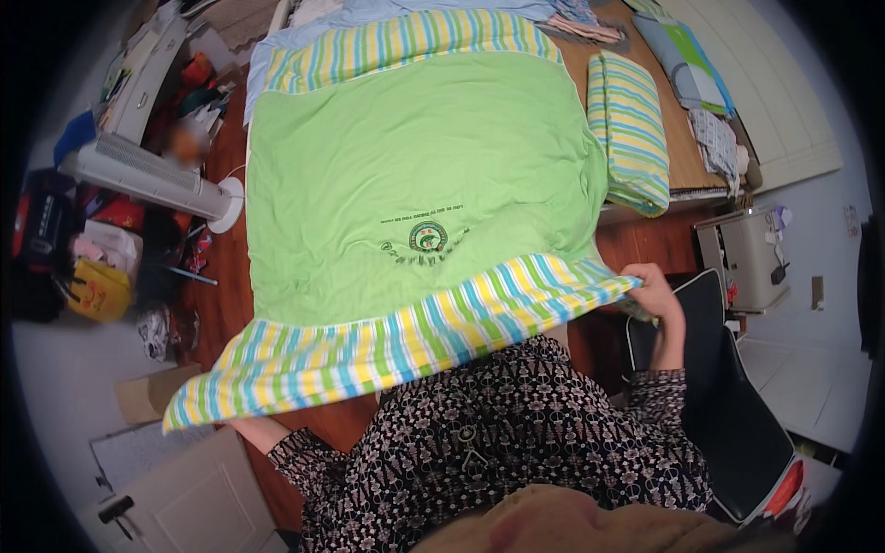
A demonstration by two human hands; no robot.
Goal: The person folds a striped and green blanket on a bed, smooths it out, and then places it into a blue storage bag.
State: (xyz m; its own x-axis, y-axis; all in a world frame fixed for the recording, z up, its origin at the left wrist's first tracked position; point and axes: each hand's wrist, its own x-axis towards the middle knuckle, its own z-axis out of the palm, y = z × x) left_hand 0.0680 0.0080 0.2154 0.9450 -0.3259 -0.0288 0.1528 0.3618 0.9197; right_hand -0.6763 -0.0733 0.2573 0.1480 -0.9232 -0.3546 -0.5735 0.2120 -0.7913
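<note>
- Green blanket (415,175): large, light green with a round dark emblem near the middle; bordered with yellow, blue and green stripes at far and near ends; spread flat over the wooden surface (636,244), near striped hem raised off it and stretched across the front of the body.
- Right hand (656,293): grip clamped on the right corner of the near striped hem, fingers curled over the cloth edge; patterned dark sleeve below.
- Left hand: hidden under the left corner of the raised hem; only the forearm (261,431) shows beneath it; grip cannot be told.
- Folded striped bedding (630,129): same stripes, lying on the surface just right of the blanket, touching its edge.
- Tower fan (152,175): white, lying on the floor at left, round base near the blanket's left edge.
- Black chair (737,424): lower right, beside the right arm.
- Cardboard box (147,394): floor, lower left.
- Grey cabinet (749,253): right, beyond the chair.
</note>
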